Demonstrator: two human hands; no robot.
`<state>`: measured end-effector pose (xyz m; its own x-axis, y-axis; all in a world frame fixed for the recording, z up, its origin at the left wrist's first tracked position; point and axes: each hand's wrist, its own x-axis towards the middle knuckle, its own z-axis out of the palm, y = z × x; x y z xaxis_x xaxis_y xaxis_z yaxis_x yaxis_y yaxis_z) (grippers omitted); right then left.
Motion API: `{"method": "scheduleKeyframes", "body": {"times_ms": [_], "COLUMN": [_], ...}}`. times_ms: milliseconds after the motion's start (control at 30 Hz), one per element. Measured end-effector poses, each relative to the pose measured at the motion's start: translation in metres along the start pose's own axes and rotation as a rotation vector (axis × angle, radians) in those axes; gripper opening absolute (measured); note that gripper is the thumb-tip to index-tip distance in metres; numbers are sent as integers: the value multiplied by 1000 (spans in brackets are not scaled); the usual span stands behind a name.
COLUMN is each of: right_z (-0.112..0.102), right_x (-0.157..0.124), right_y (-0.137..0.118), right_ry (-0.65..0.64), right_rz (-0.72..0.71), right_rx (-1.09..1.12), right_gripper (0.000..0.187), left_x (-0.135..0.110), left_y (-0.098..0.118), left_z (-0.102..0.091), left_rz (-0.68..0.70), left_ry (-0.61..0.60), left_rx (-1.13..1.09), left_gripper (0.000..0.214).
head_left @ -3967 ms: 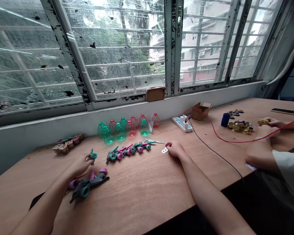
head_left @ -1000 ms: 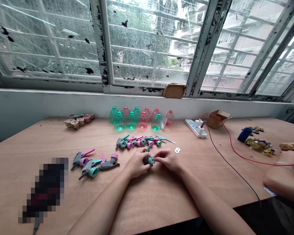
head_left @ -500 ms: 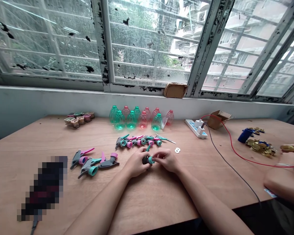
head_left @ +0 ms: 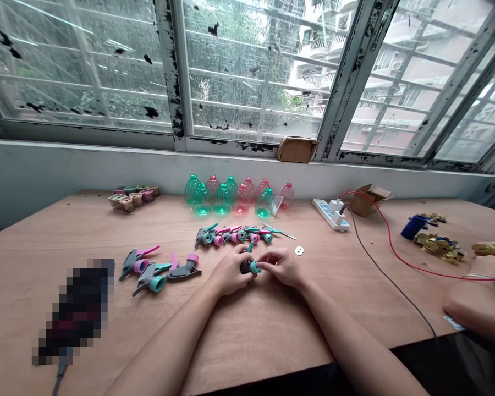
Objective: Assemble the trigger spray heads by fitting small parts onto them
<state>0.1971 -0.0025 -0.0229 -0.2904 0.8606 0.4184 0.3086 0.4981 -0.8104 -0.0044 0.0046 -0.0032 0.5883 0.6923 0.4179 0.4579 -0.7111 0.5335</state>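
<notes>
My left hand (head_left: 229, 271) grips a grey spray-trigger head with a teal cap (head_left: 251, 266) just above the wooden table (head_left: 247, 330). My right hand (head_left: 281, 266) pinches at the teal cap from the right side; whether it holds a small part I cannot tell. A row of trigger heads (head_left: 235, 235) lies just beyond my hands. Three more trigger heads (head_left: 159, 269) lie to the left. Small white washers (head_left: 299, 251) rest right of my right hand.
Green and pink plastic bottles (head_left: 235, 198) stand near the wall, small cups (head_left: 132, 198) at back left. A power strip (head_left: 330, 213), black and red cables (head_left: 390, 247) and a cardboard box (head_left: 368, 199) lie right. Another person's hands (head_left: 484, 258) work by brass parts (head_left: 437, 245).
Four seconds ago my hands were apart, the left on a trigger head at left, the right by the washers. Both have since met at the middle on one trigger head and stay there.
</notes>
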Motion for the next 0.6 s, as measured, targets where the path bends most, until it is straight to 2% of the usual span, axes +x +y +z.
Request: {"method": "scheduleKeyframes", "body": {"times_ms": [333,433,600], "right_z": [-5,-4,1], "right_x": [1,0,-1], "right_y": [0,0,-2], "right_ry": [-163,-142,-24], "right_rz": [128,107,-19], "right_rx": [207,185,-26], "right_gripper": [33,32,25], "left_x": [0,0,0], "left_y": [-1,0,-1], "left_z": [0,-1,-1], "left_rz": [28,57,63], "left_ry": [-8,-18,-9], "left_rx": [-35,-52,-62], "left_gripper": [17,17,17]}}
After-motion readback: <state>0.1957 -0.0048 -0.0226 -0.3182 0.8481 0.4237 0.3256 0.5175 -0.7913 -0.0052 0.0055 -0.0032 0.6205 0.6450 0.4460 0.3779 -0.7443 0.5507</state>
